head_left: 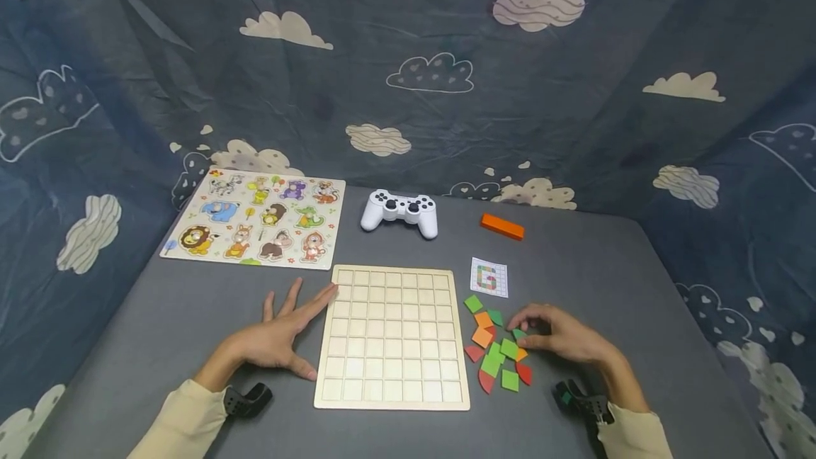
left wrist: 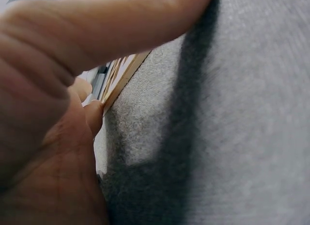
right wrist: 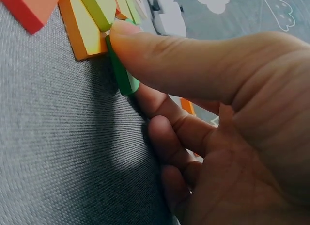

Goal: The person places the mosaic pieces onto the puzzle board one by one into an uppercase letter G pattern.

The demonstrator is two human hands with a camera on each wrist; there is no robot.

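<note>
My left hand (head_left: 277,338) lies spread at the left side of a wooden grid board (head_left: 395,402), its index fingertip on the upper left edge and its thumb by the lower left edge. The left wrist view has the thumb large in front and the board edge (left wrist: 127,79) behind it. To the right of the board, my right hand (head_left: 567,335) pinches a dark green block (right wrist: 123,70) between thumb and index finger, at the side of a loose group of flat pieces. Orange, red and light green blocks (head_left: 494,356) make up that group.
A small pattern card (head_left: 489,278) lies above the coloured pieces. Farther back are an orange bar (head_left: 502,227), a white game controller (head_left: 400,212) and an animal puzzle board (head_left: 255,218). A dark cloud-printed cloth (head_left: 433,119) rises behind the table.
</note>
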